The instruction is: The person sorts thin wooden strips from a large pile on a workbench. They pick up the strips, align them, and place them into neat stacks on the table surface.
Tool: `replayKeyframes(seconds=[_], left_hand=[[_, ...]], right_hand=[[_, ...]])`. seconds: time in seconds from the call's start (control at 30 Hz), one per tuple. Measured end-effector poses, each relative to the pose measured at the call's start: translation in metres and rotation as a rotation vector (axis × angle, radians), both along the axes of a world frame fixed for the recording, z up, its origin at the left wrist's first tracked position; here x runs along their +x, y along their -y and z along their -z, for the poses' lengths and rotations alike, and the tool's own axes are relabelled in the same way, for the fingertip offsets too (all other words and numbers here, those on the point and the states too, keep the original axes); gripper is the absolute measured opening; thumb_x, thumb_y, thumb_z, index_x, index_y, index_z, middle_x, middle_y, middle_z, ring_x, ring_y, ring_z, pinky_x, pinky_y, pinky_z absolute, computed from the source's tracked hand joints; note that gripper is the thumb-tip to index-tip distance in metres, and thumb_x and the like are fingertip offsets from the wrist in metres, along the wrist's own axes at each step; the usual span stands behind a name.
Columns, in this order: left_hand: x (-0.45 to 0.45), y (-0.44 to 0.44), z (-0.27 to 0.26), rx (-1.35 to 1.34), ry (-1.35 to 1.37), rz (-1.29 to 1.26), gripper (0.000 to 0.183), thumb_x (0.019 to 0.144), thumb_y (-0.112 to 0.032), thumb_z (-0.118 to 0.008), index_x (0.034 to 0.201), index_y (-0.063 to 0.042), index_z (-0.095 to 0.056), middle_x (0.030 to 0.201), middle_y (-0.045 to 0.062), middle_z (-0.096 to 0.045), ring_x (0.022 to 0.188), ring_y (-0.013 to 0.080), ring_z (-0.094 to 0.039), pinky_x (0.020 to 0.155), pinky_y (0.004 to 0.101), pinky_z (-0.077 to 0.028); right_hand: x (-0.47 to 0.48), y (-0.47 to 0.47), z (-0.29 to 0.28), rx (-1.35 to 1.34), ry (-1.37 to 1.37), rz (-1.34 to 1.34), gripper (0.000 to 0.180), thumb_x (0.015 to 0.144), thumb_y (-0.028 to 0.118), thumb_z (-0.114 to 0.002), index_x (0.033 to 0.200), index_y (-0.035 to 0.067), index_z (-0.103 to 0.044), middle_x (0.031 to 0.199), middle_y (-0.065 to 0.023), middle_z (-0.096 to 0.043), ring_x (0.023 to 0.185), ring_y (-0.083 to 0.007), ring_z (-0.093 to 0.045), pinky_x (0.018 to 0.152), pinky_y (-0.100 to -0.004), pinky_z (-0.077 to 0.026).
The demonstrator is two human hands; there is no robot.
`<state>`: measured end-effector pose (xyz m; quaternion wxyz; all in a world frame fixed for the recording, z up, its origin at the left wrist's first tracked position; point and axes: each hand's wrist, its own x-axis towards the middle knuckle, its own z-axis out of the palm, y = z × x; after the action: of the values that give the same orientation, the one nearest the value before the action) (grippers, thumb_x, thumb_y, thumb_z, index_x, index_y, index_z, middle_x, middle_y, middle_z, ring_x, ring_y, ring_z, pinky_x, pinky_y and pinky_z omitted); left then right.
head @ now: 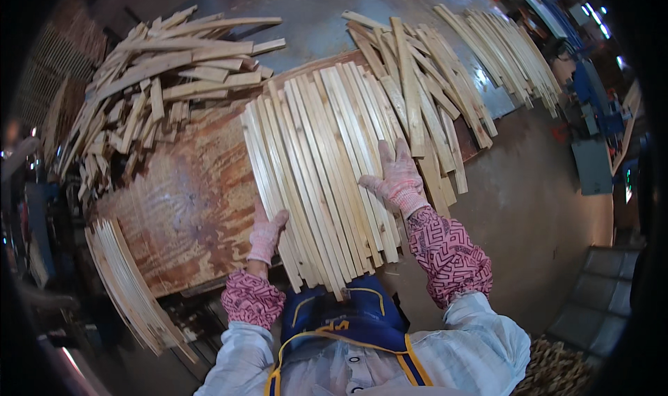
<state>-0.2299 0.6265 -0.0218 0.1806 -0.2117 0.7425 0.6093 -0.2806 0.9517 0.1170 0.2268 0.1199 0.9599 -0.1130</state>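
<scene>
A wide row of pale wooden slats (323, 177) lies side by side before me, with uneven near ends reaching past the table edge towards my apron. My left hand (267, 231), in a pinkish knit glove, is at the row's left edge. Its thumb lies over the outermost slats, and its fingers run along their side, partly hidden. On the right part of the row rests my gloved right hand (394, 179), fingers spread and pointing away from me. Whether the left fingers grip from beneath cannot be seen.
The worn plywood tabletop (182, 208) bears a jumbled heap of wood offcuts (172, 72) at the far left. Crossed loose slats (417, 83) lie right of the row. Stacked strips (130, 286) stand at the near left, more strips (511, 51) at the far right. Blue machinery (595, 93) stands beyond.
</scene>
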Motion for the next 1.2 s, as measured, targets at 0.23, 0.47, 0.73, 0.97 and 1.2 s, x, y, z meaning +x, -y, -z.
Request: replayKeyframes(seconds=[0.23, 0.47, 0.73, 0.97, 1.2], left_hand=[[-0.017, -0.017, -0.008, -0.616, 0.04, 0.01, 0.097, 0.073, -0.049, -0.078, 0.147, -0.002, -0.036, 0.135, 0.028, -0.052, 0.125, 0.0413, -0.051, 0.106, 0.0465, -0.041], [-0.03, -0.023, -0.014, -0.545, 0.148, 0.036, 0.107, 0.074, -0.061, -0.073, 0.151, -0.001, -0.028, 0.143, 0.032, -0.041, 0.134, 0.043, -0.041, 0.112, 0.0464, -0.034], [-0.027, -0.027, -0.021, -0.653, 0.216, 0.174, 0.11, 0.075, -0.071, -0.064, 0.152, -0.003, -0.025, 0.151, 0.027, -0.031, 0.142, 0.0417, -0.029, 0.116, 0.0478, -0.027], [-0.004, -0.015, 0.005, -0.588, -0.003, 0.079, 0.092, 0.082, -0.069, -0.058, 0.154, -0.02, -0.029, 0.153, 0.025, -0.03, 0.14, 0.0444, -0.029, 0.114, 0.0508, -0.028], [-0.013, -0.003, -0.016, -0.5, 0.042, 0.212, 0.076, 0.082, -0.069, -0.057, 0.148, -0.038, -0.039, 0.151, 0.028, -0.03, 0.139, 0.0502, -0.028, 0.113, 0.0536, -0.03]], right_hand=[[0.005, -0.084, 0.072, -0.531, -0.461, 0.402, 0.074, 0.09, 0.055, -0.054, 0.147, 0.008, -0.042, 0.141, -0.0198, -0.053, 0.133, -0.0331, -0.048, 0.111, -0.0374, -0.039], [0.018, -0.143, 0.171, 0.142, -0.244, 0.019, 0.056, 0.102, 0.048, -0.035, 0.136, 0.008, -0.054, 0.118, -0.019, -0.065, 0.111, -0.0365, -0.059, 0.099, -0.046, -0.045], [0.03, -0.164, 0.182, 0.059, -0.29, -0.015, 0.05, 0.1, 0.044, -0.04, 0.131, 0.01, -0.06, 0.126, -0.0188, -0.062, 0.121, -0.0359, -0.055, 0.1, -0.0427, -0.045], [0.0, -0.096, 0.073, -0.104, -0.397, 0.261, 0.053, 0.097, 0.035, -0.054, 0.143, 0.01, -0.049, 0.134, -0.0193, -0.058, 0.119, -0.034, -0.058, 0.103, -0.0421, -0.045], [-0.016, 0.147, 0.002, -0.352, -0.171, -0.212, 0.06, 0.095, 0.038, -0.055, 0.142, 0.002, -0.043, 0.105, -0.0154, -0.069, 0.096, -0.021, -0.069, 0.077, -0.0372, -0.056]])
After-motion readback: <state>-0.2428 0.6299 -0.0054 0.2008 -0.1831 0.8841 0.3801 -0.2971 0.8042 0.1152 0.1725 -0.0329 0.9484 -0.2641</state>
